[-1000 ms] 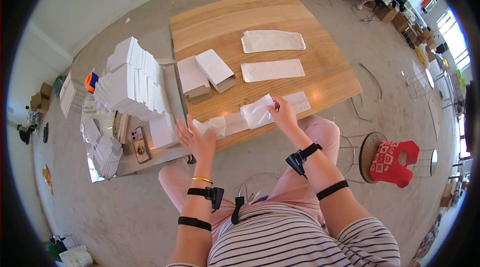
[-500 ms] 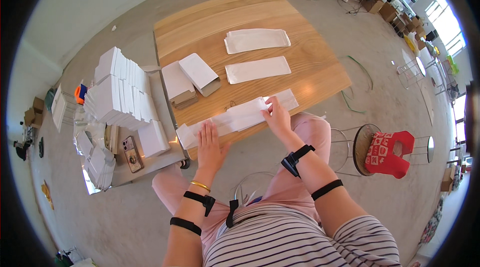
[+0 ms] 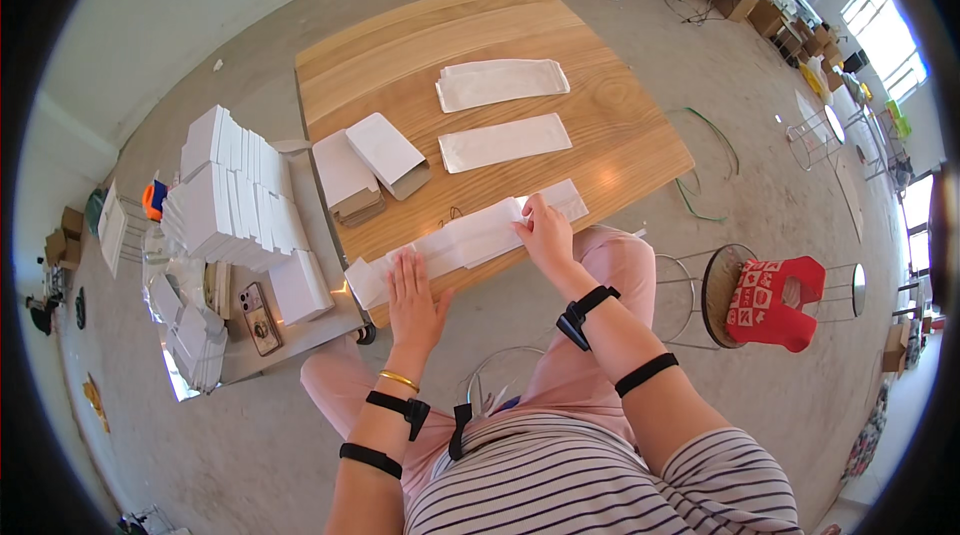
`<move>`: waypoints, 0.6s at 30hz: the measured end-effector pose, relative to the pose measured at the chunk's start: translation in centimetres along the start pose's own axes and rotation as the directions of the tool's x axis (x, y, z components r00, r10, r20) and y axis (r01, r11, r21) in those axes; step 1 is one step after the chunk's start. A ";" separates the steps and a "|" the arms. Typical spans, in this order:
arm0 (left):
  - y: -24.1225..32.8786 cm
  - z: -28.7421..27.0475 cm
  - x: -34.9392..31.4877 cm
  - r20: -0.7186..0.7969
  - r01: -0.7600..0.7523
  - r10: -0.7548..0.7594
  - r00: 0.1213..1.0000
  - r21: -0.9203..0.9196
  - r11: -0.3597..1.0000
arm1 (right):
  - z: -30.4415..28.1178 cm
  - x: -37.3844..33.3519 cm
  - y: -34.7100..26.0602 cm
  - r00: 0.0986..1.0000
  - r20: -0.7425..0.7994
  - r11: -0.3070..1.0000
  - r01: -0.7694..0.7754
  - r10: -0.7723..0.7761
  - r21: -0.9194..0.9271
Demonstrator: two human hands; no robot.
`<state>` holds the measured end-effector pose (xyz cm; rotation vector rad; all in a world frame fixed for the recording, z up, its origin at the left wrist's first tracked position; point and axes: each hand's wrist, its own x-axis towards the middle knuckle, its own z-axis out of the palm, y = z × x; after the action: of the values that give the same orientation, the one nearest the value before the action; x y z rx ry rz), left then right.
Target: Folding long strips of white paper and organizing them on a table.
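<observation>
Along the table's near edge lie long, thin white sheets, overlapping lengthwise. They look like flat paper or plastic sleeves; which, I cannot tell. My left hand rests flat on their left part, fingers stretched out. Near the right end, my right hand has its fingers bent and pinched on the edge of a sheet, with the fingertips partly hidden. Farther back are two flat white stacks of similar shape, a nearer stack and a farther stack.
White cartons lie on the wooden table at left. A metal side table holds a tall pile of white boxes and a phone. A red bag sits on a stool at right. People sit at the far right.
The view has shifted slightly. My right hand's fingers have drawn closer together on the sheet's edge; my left hand stays flat on the sheets.
</observation>
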<state>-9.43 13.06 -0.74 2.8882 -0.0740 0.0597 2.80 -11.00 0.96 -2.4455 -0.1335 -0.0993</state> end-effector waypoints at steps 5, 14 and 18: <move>-0.3 -0.3 -0.2 0.016 0.009 -0.010 1.000 0.024 1.000 | -1.1 0.4 -0.6 0.991 0.023 0.990 -0.135 0.134 0.052; 2.9 -1.3 1.1 -0.029 -0.082 0.081 0.996 -0.035 0.996 | -5.7 2.0 7.9 0.962 -0.198 0.953 -0.229 0.190 -0.198; 7.8 -1.0 4.4 -0.005 -0.279 0.281 0.960 -0.124 0.952 | -5.0 2.3 9.5 0.947 -0.159 0.932 -0.306 0.278 -0.194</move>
<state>-5.53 5.60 2.41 2.7335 -0.4731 0.0847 6.08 -21.31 -1.02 -2.6366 0.3159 -0.1462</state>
